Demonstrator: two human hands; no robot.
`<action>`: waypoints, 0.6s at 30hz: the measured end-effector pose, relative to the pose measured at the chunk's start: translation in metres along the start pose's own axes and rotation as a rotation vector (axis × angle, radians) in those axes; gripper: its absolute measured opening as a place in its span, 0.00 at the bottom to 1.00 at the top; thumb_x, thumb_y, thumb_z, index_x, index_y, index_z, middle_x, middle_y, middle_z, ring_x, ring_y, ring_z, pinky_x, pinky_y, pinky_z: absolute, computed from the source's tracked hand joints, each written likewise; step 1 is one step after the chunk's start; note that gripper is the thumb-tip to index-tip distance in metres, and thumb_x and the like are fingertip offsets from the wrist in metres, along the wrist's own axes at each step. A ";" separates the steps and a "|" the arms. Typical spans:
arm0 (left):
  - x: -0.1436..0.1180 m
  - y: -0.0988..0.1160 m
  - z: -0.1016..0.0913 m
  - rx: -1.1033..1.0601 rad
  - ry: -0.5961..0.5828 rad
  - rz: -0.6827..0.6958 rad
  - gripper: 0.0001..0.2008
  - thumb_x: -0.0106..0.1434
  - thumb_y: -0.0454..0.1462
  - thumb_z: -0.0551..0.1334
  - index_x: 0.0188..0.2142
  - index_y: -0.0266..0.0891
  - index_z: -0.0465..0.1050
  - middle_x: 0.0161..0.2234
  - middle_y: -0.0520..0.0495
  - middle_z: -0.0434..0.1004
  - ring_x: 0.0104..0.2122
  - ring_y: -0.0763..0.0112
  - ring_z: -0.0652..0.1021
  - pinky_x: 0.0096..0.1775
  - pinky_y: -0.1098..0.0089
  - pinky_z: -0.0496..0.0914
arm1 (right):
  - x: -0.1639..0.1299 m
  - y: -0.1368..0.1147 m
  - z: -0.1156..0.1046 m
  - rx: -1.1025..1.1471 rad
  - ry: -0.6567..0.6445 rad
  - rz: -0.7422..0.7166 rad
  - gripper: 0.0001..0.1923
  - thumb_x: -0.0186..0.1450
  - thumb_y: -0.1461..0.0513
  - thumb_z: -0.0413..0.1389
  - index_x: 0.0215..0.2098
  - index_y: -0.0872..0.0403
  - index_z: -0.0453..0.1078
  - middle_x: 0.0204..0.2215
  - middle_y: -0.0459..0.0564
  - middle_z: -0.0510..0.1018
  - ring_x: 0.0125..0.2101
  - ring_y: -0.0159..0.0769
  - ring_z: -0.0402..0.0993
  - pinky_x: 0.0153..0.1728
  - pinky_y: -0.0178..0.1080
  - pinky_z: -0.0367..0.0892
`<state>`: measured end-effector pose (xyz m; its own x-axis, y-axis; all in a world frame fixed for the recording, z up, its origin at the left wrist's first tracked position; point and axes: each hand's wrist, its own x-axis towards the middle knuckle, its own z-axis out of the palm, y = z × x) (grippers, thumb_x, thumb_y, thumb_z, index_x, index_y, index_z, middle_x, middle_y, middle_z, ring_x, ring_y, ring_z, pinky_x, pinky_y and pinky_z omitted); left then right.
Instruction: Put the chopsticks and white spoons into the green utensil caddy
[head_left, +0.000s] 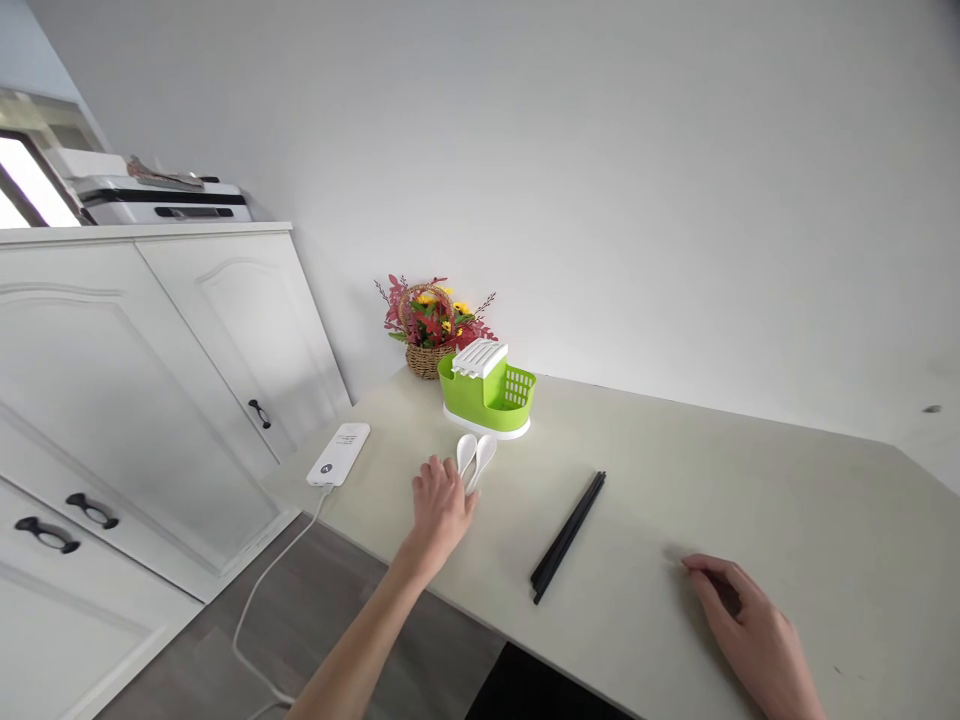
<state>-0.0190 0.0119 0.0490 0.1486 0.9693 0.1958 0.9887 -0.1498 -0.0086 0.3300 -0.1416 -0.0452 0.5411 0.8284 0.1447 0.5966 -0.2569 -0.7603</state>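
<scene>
My left hand (439, 508) is over the table with its fingers curled and closed round the handles of two white spoons (475, 455). The spoon bowls point away from me, side by side, towards a green and white cutlery holder (480, 390). The handle ends are hidden by the hand. Further right, my right hand (746, 625) rests at the table with thumb and forefinger tips together and nothing visible in them. Between the hands lies a small bundle of black chopsticks (568, 538), slanting across the tabletop, touched by neither hand.
Behind the holder stands a wicker basket of artificial flowers (431, 340) near the wall. A white power bank (340, 455) lies at the table's left, its cable (259, 600) hanging over the edge. White cabinets (150, 380) stand to the left, with a printer-like device (169, 203) on top.
</scene>
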 end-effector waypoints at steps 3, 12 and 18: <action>0.002 -0.010 0.005 0.003 -0.060 -0.035 0.20 0.69 0.48 0.62 0.47 0.31 0.71 0.46 0.30 0.74 0.48 0.47 0.75 0.46 0.56 0.69 | 0.000 0.003 0.002 -0.020 0.004 -0.004 0.21 0.63 0.44 0.53 0.43 0.46 0.77 0.42 0.49 0.84 0.35 0.43 0.79 0.33 0.40 0.71; 0.017 0.002 0.021 -0.015 -0.059 -0.009 0.17 0.72 0.43 0.58 0.47 0.29 0.71 0.43 0.31 0.76 0.46 0.49 0.77 0.47 0.58 0.67 | 0.002 0.005 0.001 -0.061 -0.004 0.020 0.21 0.62 0.43 0.52 0.42 0.44 0.76 0.42 0.48 0.84 0.34 0.43 0.78 0.34 0.41 0.71; 0.021 0.000 0.027 -0.016 -0.060 0.007 0.14 0.73 0.40 0.55 0.47 0.28 0.70 0.43 0.31 0.77 0.45 0.50 0.78 0.46 0.59 0.67 | 0.002 0.006 0.002 -0.064 -0.027 0.046 0.22 0.62 0.42 0.51 0.43 0.44 0.76 0.41 0.47 0.83 0.34 0.42 0.77 0.36 0.42 0.70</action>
<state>-0.0149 0.0369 0.0270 0.1571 0.9781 0.1365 0.9872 -0.1595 0.0064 0.3332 -0.1407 -0.0514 0.5533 0.8278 0.0928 0.6085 -0.3256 -0.7236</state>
